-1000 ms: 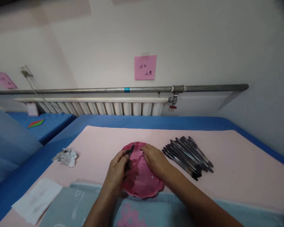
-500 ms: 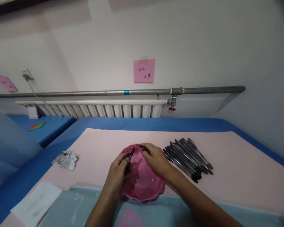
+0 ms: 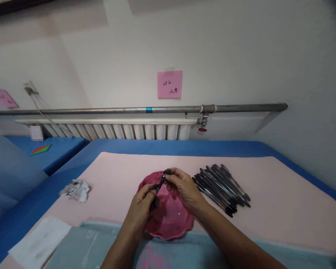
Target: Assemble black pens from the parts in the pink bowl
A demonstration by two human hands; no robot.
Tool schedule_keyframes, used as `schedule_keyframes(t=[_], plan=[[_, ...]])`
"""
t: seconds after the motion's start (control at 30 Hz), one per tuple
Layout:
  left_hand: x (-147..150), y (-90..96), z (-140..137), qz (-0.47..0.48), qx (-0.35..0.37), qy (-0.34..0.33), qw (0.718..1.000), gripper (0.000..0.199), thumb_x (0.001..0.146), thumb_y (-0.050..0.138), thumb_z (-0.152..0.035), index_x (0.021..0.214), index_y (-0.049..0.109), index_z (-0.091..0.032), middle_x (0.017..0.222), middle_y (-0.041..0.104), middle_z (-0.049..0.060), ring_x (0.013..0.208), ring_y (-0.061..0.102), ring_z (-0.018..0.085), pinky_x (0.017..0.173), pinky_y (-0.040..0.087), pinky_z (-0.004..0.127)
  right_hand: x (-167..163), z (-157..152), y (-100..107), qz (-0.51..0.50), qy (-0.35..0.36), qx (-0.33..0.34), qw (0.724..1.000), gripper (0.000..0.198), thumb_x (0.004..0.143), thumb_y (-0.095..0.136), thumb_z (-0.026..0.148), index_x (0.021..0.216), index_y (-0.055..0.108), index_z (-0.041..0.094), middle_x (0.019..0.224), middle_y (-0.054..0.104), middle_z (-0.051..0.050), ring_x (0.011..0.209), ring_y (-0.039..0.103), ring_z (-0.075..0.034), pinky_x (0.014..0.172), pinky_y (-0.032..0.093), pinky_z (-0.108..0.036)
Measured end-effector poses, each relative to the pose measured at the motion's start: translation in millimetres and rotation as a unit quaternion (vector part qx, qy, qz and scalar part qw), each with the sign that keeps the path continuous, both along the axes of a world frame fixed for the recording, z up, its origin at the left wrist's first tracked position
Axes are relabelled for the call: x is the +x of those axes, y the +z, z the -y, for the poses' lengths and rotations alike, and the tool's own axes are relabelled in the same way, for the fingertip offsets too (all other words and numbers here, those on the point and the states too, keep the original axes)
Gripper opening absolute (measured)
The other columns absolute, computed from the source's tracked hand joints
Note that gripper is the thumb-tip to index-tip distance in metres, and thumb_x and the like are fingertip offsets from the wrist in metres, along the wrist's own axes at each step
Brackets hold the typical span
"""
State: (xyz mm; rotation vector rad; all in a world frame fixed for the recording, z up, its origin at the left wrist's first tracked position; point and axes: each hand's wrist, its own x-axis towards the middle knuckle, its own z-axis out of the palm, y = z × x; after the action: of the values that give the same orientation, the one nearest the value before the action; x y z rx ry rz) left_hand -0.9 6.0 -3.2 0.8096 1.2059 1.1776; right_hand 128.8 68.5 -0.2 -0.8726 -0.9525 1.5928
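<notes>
My left hand (image 3: 144, 203) is closed around a dark pen (image 3: 160, 185), which points up and to the right. At the pen's upper end, my right hand (image 3: 182, 185) pinches with thumb and forefinger; whether a separate small part sits there is too small to make out. Both hands are over a pink scalloped dish (image 3: 170, 224), with a tiny pale bit lying in it. A row of several clear pens with black caps (image 3: 220, 188) lies on the pink sheet to the right of my right hand.
A crumpled, stained tissue (image 3: 77, 190) and a flat white paper (image 3: 40, 241) lie to the left on the pink table cover (image 3: 112, 175). A grey-green cloth (image 3: 98, 239) runs along the near edge. Behind the table are a radiator (image 3: 140, 131) and a metal pipe (image 3: 106, 111).
My right fingers have come down onto the pen's upper end, where they were apart from it before. My left hand has shifted slightly to the right with the pen.
</notes>
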Motion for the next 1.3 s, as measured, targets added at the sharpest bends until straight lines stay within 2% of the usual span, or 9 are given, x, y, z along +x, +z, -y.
schedule_keyframes(t=[0.2,0.47,0.57,0.77,0.87,1.03,1.2,1.3], plan=[[0.4,0.5,0.1,0.004,-0.008,0.007,1.0,0.028,0.073,0.059,-0.036,0.094,0.059,-0.016,0.052,0.046,-0.006,0.039,0.028,0.003,0.037,0.012,0.016,1.5,0.3,-1.4,0.025,0.014,0.012,1.0,0.027,0.063,0.068,0.023,0.088,0.06,0.017,0.058,0.059,0.004,0.049,0.049,-0.009,0.05,0.038,-0.023],[-0.8,4.0,2.0,0.086,-0.069,-0.017,0.994,0.029,0.069,0.063,-0.037,0.091,0.052,-0.021,0.052,0.047,-0.008,0.032,0.018,0.0,0.034,0.005,0.016,4.2,-1.7,-1.3,0.013,0.03,0.045,0.998,0.027,0.061,0.069,0.02,0.087,0.062,0.018,0.064,0.061,0.003,0.054,0.051,-0.01,0.051,0.039,-0.023],[-2.2,4.9,2.4,0.091,-0.068,-0.025,0.993,0.03,0.07,0.063,-0.038,0.091,0.052,-0.021,0.053,0.046,-0.008,0.032,0.018,0.0,0.034,0.005,0.015,3.8,-1.7,-2.0,-0.012,0.047,0.025,0.999,0.03,0.06,0.073,0.021,0.087,0.063,0.017,0.062,0.06,0.003,0.052,0.051,-0.009,0.051,0.039,-0.023],[-0.6,5.3,2.1,0.048,-0.044,-0.032,0.997,0.033,0.07,0.062,-0.043,0.092,0.054,-0.02,0.048,0.041,-0.01,0.031,0.018,0.001,0.033,0.006,0.016,2.8,1.0,-2.4,-0.031,0.063,-0.058,0.996,0.022,0.057,0.077,0.025,0.067,0.061,0.015,0.056,0.057,0.003,0.05,0.048,-0.007,0.049,0.037,-0.02],[0.1,5.6,1.8,0.046,-0.044,-0.033,0.997,0.033,0.07,0.062,-0.043,0.092,0.054,-0.02,0.048,0.042,-0.01,0.031,0.019,0.0,0.033,0.006,0.016,1.7,3.7,0.0,-0.035,0.057,-0.086,0.994,0.022,0.056,0.078,0.026,0.066,0.062,0.016,0.058,0.058,0.002,0.054,0.05,-0.008,0.049,0.037,-0.02],[-2.5,5.8,2.1,0.074,-0.051,-0.017,0.996,0.032,0.069,0.064,-0.041,0.09,0.052,-0.02,0.052,0.046,-0.009,0.031,0.019,0.0,0.033,0.005,0.015,-1.2,6.7,1.4,-0.05,0.082,-0.066,0.993,0.02,0.061,0.074,0.029,0.075,0.068,0.016,0.077,0.065,-0.003,0.069,0.055,-0.013,0.053,0.04,-0.021],[-1.9,5.8,1.1,0.062,-0.041,-0.019,0.997,0.031,0.071,0.062,-0.041,0.091,0.053,-0.02,0.051,0.044,-0.009,0.031,0.02,0.0,0.033,0.006,0.015,-2.5,5.1,-3.3,-0.022,0.049,-0.054,0.997,0.019,0.059,0.076,0.028,0.072,0.068,0.016,0.071,0.063,-0.001,0.062,0.051,-0.01,0.053,0.037,-0.021],[-0.8,5.8,1.3,0.052,-0.042,-0.015,0.998,0.031,0.071,0.062,-0.041,0.092,0.054,-0.019,0.051,0.044,-0.009,0.031,0.02,0.0,0.033,0.007,0.015,-2.6,4.5,-3.5,-0.042,0.05,-0.053,0.996,0.021,0.059,0.075,0.028,0.075,0.069,0.016,0.077,0.065,-0.003,0.069,0.054,-0.013,0.053,0.037,-0.021]])
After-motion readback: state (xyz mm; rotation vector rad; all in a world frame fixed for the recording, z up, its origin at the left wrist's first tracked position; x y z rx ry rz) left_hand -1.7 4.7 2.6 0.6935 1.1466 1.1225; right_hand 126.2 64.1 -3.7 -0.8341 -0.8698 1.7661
